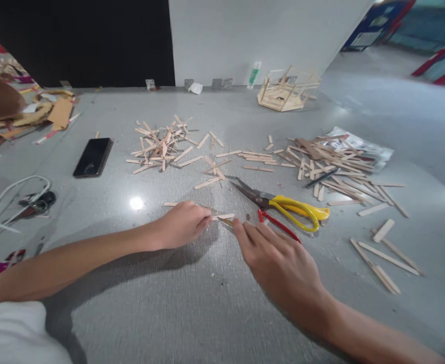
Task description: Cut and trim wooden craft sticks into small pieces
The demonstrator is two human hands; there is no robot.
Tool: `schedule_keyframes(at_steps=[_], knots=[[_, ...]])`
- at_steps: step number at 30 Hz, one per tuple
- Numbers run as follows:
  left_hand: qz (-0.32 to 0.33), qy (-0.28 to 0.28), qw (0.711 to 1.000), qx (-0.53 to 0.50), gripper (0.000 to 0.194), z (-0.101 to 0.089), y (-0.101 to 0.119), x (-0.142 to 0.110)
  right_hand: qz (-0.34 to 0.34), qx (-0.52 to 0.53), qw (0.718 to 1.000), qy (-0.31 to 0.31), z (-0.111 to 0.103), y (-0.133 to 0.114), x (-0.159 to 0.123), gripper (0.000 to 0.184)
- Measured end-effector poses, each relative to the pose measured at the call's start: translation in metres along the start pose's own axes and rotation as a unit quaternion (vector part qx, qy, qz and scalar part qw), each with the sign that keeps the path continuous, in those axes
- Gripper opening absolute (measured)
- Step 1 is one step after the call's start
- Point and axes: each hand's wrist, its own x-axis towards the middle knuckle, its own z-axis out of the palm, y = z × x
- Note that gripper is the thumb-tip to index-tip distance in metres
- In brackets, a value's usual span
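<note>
My left hand (186, 223) is closed round a pale wooden craft stick (224, 217), whose end sticks out past the fingers. My right hand (273, 247) pinches a thin yellowish tool (228, 222), its narrow tip against or close beside that stick; most of it is hidden under the fingers. Another craft stick (170, 204) pokes out behind my left hand. Just beyond my right hand lie scissors with yellow handles (296, 210), their dark blades pointing away to the left. A red-handled tool (281, 226) rests partly under them.
Loose craft sticks form one pile (164, 146) at centre back and a larger one (336, 162) at right, with a dark pen (323, 178) on it. A stick-built frame (288, 91) and glue tube (254, 75) stand near the wall. A phone (93, 157) and cable (25, 179) lie left.
</note>
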Motion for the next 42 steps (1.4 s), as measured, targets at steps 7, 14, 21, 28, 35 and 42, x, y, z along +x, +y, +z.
schedule_keyframes(at_steps=[7,14,21,28,35,42], knots=[[-0.005,-0.006,1.0,-0.02,0.036,-0.006,0.003,0.001,0.008,-0.024,1.0,-0.016,-0.002,-0.009,-0.001,0.037],[-0.076,0.002,0.994,-0.077,0.033,-0.02,0.011,-0.003,0.074,-0.032,0.996,0.031,-0.005,-0.004,-0.015,0.034],[-0.088,0.081,0.952,-0.283,0.03,-0.036,0.043,-0.017,0.272,0.208,0.927,0.153,0.007,0.014,-0.011,0.028],[-0.078,0.065,0.945,-0.311,0.031,-0.041,0.066,-0.033,0.361,0.476,0.786,0.16,0.006,0.013,-0.008,0.019],[-0.072,-0.016,0.963,-0.259,0.033,-0.037,0.065,-0.028,0.347,0.721,0.596,0.071,-0.004,0.007,-0.002,0.016],[-0.021,0.052,0.987,-0.153,0.016,-0.026,0.058,-0.02,0.415,0.753,0.511,0.0,-0.005,0.003,0.006,0.029]])
